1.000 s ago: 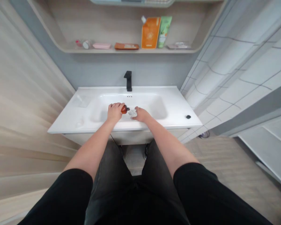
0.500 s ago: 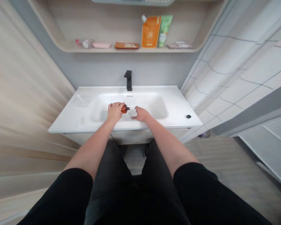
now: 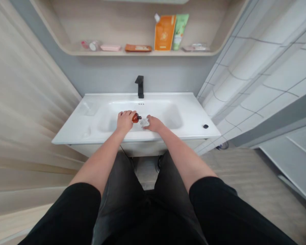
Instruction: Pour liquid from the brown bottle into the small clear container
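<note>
Over the white sink basin (image 3: 109, 119), my left hand (image 3: 124, 120) is closed around a reddish-brown bottle (image 3: 135, 118). The bottle is tipped on its side, its dark neck pointing right. Facing that neck, my right hand (image 3: 154, 123) grips a small clear container (image 3: 144, 122) between thumb and fingers. Bottle neck and container are very close; whether they touch, I cannot tell. Most of the bottle's body is hidden under my left hand. Any liquid passing between them is too small to make out.
A black faucet (image 3: 140, 87) rises behind the basin. On the counter's right lies a small black cap (image 3: 205, 126); a clear tray (image 3: 88, 109) sits on its left. The shelf above holds an orange pouch (image 3: 165, 33), a green tube (image 3: 180, 32) and several small items.
Both hands stay nearly still, holding the bottle and the clear container. The camera view has shifted very slightly.
</note>
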Action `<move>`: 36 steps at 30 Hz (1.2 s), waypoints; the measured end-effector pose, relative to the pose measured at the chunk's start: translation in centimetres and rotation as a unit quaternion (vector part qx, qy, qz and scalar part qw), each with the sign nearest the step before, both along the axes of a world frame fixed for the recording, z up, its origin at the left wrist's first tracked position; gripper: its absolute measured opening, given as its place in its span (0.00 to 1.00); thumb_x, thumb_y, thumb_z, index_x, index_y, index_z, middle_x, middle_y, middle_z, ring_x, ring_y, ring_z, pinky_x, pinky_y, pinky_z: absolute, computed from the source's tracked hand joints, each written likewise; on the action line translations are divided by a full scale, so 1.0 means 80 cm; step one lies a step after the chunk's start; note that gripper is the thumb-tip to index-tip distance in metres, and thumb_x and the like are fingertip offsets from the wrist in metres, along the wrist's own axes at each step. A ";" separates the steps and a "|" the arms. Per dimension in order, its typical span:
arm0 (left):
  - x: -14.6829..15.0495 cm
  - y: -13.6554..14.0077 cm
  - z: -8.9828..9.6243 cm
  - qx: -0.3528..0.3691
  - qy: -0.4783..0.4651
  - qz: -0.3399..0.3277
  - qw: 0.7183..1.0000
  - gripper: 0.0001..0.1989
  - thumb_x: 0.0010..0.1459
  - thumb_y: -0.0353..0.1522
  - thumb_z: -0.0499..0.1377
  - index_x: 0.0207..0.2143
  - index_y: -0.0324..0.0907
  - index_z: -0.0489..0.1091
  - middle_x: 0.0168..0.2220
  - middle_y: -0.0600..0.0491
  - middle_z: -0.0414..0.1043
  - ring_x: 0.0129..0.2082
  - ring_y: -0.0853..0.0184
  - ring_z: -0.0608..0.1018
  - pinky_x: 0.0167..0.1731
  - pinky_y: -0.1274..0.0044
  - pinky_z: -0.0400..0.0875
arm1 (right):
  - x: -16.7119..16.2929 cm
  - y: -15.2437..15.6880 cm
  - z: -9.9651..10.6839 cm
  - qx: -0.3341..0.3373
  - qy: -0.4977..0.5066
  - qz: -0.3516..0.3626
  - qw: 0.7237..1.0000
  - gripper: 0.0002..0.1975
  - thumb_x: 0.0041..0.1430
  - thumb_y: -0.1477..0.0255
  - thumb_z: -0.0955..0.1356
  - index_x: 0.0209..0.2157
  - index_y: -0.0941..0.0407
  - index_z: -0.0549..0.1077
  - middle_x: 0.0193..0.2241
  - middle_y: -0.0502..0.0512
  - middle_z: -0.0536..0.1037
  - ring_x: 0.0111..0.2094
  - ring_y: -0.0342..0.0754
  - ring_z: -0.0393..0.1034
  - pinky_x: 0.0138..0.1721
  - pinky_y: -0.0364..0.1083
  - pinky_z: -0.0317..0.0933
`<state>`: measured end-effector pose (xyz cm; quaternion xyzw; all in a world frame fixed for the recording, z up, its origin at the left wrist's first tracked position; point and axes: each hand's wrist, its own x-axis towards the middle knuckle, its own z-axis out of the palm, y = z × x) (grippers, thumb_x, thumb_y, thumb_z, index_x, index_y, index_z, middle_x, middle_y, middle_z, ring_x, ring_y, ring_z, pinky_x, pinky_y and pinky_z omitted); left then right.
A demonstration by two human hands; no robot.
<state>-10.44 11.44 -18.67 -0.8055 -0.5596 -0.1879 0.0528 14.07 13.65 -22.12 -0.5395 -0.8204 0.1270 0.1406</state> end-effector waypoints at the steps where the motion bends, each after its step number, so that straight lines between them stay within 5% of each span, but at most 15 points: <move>1: 0.000 0.000 0.000 0.002 -0.001 -0.001 1.000 0.33 0.66 0.25 0.56 0.71 0.50 0.71 0.65 0.41 0.78 0.65 0.45 0.74 0.67 0.53 0.58 | 0.000 0.000 0.000 0.000 0.000 0.000 1.000 0.36 0.63 0.54 0.81 0.62 0.58 0.69 0.54 0.67 0.85 0.54 0.62 0.83 0.55 0.52 0.72; 36: 0.002 -0.003 0.003 -0.004 -0.014 -0.003 1.000 0.32 0.67 0.25 0.55 0.71 0.51 0.72 0.65 0.41 0.77 0.67 0.45 0.73 0.71 0.52 0.55 | 0.001 0.000 0.000 0.001 -0.001 0.001 1.000 0.36 0.62 0.56 0.81 0.61 0.58 0.69 0.53 0.67 0.85 0.55 0.63 0.82 0.55 0.52 0.72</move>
